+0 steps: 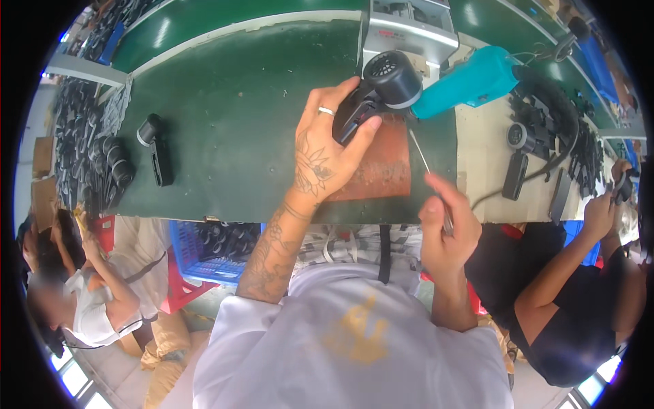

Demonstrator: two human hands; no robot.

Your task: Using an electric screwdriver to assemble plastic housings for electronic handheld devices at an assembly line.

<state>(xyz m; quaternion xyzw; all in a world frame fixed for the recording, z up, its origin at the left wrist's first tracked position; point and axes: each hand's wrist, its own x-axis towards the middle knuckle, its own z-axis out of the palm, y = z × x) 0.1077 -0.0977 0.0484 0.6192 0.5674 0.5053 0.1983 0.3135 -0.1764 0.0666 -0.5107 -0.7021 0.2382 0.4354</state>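
- At the middle of the long green bench (225, 116), the left hand (325, 146) had its grip clamped on a black plastic hair dryer body with a round vented rear cap (381, 88), thumb under the handle and fingers over the top.
- Beneath it, at about 6 o'clock from the dryer, lay a worn reddish-brown work mat (381, 167).
- The right hand (446, 228), at 5 o'clock from the dryer, was closed around a thin metal-shafted screwdriver (421, 155), whose tip pointed up toward the dryer and stood just short of it.
- A teal power tool housing (470, 80) lay at 3 o'clock, touching or just behind the dryer; I cannot tell which.
- Another black dryer (155, 146) sat well apart at 9 o'clock.
- Likely risk: the slim tip could skid off a screw and scratch the casing or jab the left thumb, since the dryer was held in the air, not braced on the mat.
- A co-worker's hands (606, 204) worked at 4 o'clock, near enough to be bumped.
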